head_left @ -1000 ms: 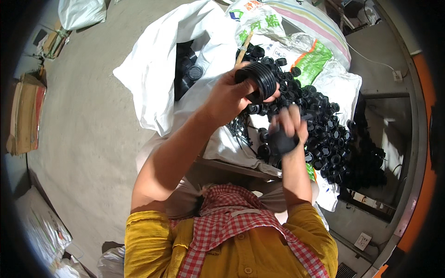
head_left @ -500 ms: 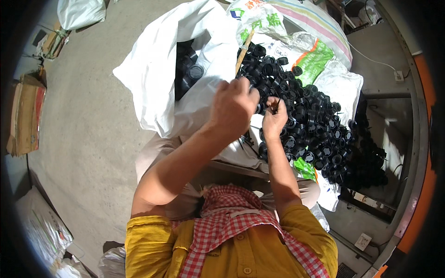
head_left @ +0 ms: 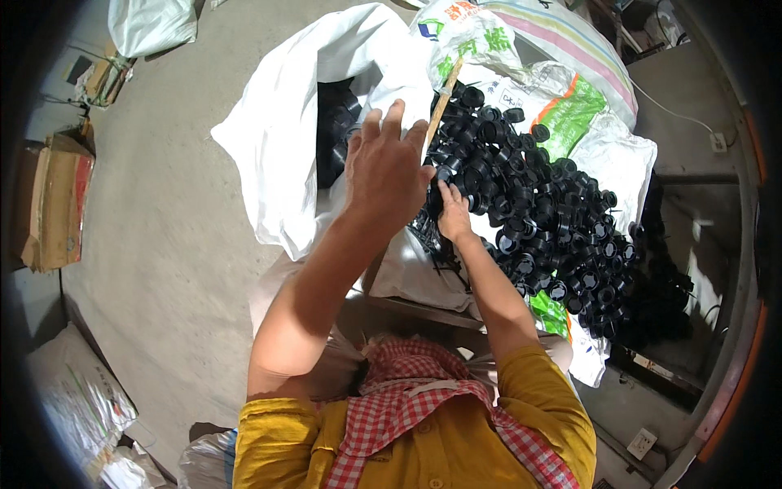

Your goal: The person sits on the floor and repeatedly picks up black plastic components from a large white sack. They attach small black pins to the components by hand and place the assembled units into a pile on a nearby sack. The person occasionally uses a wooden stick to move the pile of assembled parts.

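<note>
A large heap of small round black plastic caps lies on flattened printed sacks in front of me and to the right. To its left, a white woven sack gapes, with black caps inside. My left hand is over the sack's near right side, back up and fingers spread, with nothing seen in it. At the heap's left edge, my right hand reaches its outstretched fingers to the caps; its thumb is hidden. Thin black plastic scraps lie just below that hand.
A wooden stick slants between sack and heap. Beyond stands a full striped sack. On the right, a dark recess in a metal frame holds more black pieces. Cardboard boxes stand at the far left.
My left hand has opened from closed fingers and moved left toward the white sack. My right hand, earlier pinching a small dark piece, has shifted left and stretched its fingers. The view has shifted slightly.
</note>
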Available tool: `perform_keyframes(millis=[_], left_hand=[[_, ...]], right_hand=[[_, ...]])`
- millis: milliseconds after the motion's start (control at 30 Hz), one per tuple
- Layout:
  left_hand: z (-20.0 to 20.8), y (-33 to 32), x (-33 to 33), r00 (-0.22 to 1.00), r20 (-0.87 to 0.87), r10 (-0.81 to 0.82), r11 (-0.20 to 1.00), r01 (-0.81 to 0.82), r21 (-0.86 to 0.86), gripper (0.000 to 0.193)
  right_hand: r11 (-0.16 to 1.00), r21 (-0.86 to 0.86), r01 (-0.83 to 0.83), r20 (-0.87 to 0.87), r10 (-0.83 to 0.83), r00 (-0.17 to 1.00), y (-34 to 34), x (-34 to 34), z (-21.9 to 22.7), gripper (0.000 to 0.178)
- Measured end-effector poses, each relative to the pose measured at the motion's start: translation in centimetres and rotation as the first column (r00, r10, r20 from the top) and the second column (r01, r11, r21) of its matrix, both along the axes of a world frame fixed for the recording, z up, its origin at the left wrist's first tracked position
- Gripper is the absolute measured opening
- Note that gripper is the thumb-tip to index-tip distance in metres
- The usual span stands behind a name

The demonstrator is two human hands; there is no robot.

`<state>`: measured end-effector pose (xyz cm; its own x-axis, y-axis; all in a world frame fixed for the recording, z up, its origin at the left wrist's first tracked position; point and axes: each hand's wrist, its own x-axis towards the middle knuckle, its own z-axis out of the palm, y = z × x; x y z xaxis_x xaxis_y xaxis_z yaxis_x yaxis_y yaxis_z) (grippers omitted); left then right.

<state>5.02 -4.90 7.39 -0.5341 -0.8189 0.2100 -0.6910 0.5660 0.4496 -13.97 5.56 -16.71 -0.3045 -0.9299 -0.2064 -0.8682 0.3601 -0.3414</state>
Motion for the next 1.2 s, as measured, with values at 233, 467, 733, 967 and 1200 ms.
perform_keyframes(millis=[233,467,733,967,1200], left_hand=[[0.3,-0.2,0.2,1.0,-0.003,-0.01,0.988,0.01,0.151,0.046],[0.6,0.1,0.4,0.999,-0.032,-0.021,0.988,0.025,0.15,0.045],[0.6,-0.5,-0.1,0.904,-0.424,-0.052,0.97,-0.056,-0.238,0.041],[1.3,-1.0,0.7,0.837,-0.547,0.002,0.988,-0.085,-0.127,0.039],[0.7,1.3,0.8,0.972,-0.223,-0.071,0.978,0.112,0.176,0.039]], right_hand=[[0.975,-0.001,0.223,0.078,-0.222,0.972,1.3,0.2,-2.6,0.024],[0.664,-0.305,0.682,0.308,-0.609,0.731,4.3,-0.3,0.2,0.031],[0.637,-0.233,0.734,0.97,0.095,0.225,-0.2,6.3,12.0,0.04],[0.772,-0.353,0.528,0.332,-0.424,0.842,-5.8,-3.6,3.7,0.062],[0.924,-0.381,0.033,-0.256,-0.139,0.957,-11.1,-8.6,1.8,0.058]])
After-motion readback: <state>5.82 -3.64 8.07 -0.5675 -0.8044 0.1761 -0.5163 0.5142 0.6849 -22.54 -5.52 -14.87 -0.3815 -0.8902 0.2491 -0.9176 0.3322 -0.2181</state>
